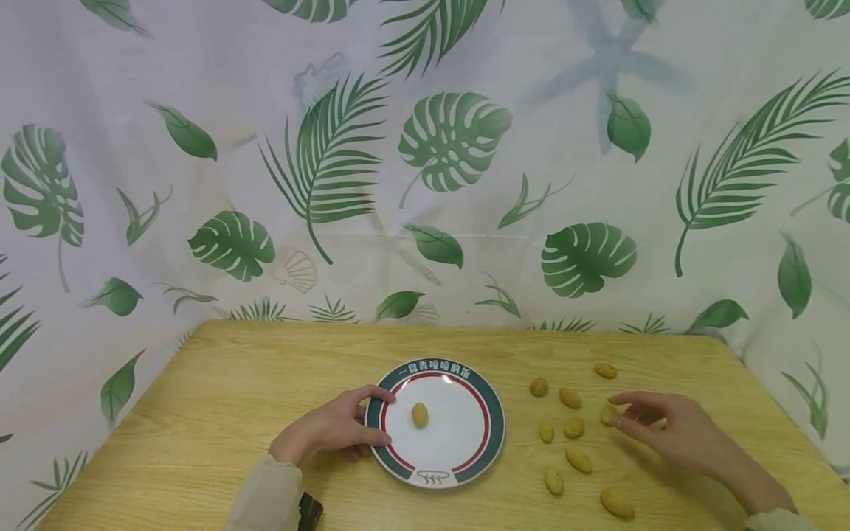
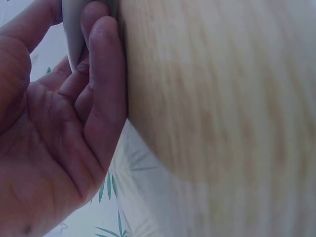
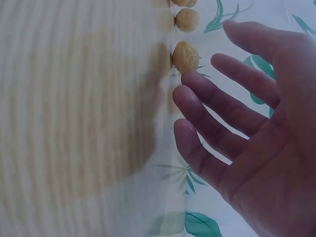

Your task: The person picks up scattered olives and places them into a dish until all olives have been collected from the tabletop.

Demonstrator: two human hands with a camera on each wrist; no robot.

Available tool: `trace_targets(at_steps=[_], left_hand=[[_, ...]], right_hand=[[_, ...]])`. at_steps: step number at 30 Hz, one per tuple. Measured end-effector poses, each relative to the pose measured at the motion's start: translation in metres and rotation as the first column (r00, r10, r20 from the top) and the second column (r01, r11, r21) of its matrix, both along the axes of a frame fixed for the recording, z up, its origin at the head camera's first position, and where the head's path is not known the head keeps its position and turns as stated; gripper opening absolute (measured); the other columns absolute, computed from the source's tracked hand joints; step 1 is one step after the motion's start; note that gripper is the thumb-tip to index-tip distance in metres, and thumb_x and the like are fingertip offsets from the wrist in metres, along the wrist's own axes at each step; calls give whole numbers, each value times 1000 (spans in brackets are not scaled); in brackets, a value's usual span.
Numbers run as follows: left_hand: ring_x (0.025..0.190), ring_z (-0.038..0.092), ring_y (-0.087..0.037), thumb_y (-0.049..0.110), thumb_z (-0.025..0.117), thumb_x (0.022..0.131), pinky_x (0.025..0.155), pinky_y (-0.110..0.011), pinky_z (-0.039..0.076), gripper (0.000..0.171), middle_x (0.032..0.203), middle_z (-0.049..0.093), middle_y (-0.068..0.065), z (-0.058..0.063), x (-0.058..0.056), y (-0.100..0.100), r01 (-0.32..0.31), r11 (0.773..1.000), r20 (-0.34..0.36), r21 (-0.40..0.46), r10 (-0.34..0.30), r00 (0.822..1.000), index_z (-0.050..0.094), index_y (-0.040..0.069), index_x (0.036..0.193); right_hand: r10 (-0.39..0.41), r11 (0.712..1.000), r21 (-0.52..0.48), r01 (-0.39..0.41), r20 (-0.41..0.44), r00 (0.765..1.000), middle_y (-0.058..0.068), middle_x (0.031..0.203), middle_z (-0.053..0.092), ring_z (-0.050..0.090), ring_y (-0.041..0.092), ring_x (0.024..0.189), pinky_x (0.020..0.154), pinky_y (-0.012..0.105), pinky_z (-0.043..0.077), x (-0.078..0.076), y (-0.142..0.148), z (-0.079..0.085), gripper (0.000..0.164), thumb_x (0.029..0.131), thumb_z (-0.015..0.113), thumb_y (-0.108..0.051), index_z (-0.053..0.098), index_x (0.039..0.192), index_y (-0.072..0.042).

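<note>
My left hand [image 1: 339, 424] grips the left rim of a round white plate [image 1: 438, 435] with a dark green border and red ring. In the left wrist view the plate's pale edge [image 2: 74, 37] sits between the thumb and the curled fingers. One small yellow potato [image 1: 420, 414] lies on the plate, left of its middle. Over the table's right side my right hand [image 1: 671, 428] reaches with thumb and fingers spread about a small potato [image 1: 607, 414]. In the right wrist view its fingers [image 3: 217, 91] are parted, and a potato [image 3: 186, 57] stands just beyond the fingertips.
Several more small potatoes [image 1: 578, 460] lie scattered between the plate and the right hand. The wooden table [image 1: 265, 361] runs back to a white cloth [image 1: 465, 280] printed with green leaves. A dark strap piece [image 1: 309, 510] shows by the left sleeve [image 1: 265, 494].
</note>
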State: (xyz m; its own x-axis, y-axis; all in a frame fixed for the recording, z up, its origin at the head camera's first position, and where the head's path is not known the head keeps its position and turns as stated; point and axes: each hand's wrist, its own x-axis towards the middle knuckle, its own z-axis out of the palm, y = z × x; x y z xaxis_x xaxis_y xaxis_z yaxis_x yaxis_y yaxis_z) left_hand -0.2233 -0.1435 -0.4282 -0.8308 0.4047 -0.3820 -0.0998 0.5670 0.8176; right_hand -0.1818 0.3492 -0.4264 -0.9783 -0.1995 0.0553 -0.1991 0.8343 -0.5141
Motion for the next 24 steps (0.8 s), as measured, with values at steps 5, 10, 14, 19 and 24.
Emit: trace_targets(at_steps=[5, 10, 14, 19, 24], left_hand=[[69, 63, -17, 22, 81, 89, 62, -29, 55, 58, 91, 69, -5, -1, 0, -1, -1, 1000, -2, 6, 1, 1000, 53, 22, 140], [69, 63, -17, 22, 81, 89, 61, -29, 55, 58, 91, 69, -5, -2, 0, -2, 2, 1000, 0, 11, -2, 1000, 53, 22, 140], [68, 63, -17, 22, 81, 89, 61, -29, 55, 57, 91, 70, -5, -2, 1, -3, -1, 1000, -1, 11, 1, 1000, 53, 22, 139], [68, 63, -17, 22, 81, 89, 62, -29, 55, 57, 91, 69, -5, 0, 2, -2, -6, 1000, 3, 2, 6, 1000, 54, 23, 139], [70, 63, -17, 22, 81, 89, 62, -29, 55, 56, 92, 69, -5, 1, 1, 0, -11, 1000, 6, 1, 11, 1000, 54, 23, 139]], right_hand=[[16, 1000, 7, -16, 21, 1000, -4, 97, 73, 61, -4, 81, 72, 22, 53, -4, 0, -3, 35, 96, 72, -34, 72, 122, -11], [44, 999, 11, -44, 2, 999, -4, 95, 74, 62, -4, 78, 71, 23, 53, -9, 0, -4, 33, 95, 73, -30, 72, 121, -10], [67, 997, 23, -67, -2, 998, -5, 94, 74, 63, -3, 77, 70, 23, 53, -12, -1, -4, 32, 95, 73, -29, 73, 121, -10], [77, 997, 21, -77, 20, 997, -6, 94, 73, 63, -3, 78, 70, 23, 53, -15, -2, -4, 32, 96, 72, -32, 73, 120, -11], [101, 995, 4, -101, 15, 995, -5, 95, 74, 64, -3, 78, 70, 23, 54, -17, -4, -5, 28, 96, 72, -29, 74, 118, -12]])
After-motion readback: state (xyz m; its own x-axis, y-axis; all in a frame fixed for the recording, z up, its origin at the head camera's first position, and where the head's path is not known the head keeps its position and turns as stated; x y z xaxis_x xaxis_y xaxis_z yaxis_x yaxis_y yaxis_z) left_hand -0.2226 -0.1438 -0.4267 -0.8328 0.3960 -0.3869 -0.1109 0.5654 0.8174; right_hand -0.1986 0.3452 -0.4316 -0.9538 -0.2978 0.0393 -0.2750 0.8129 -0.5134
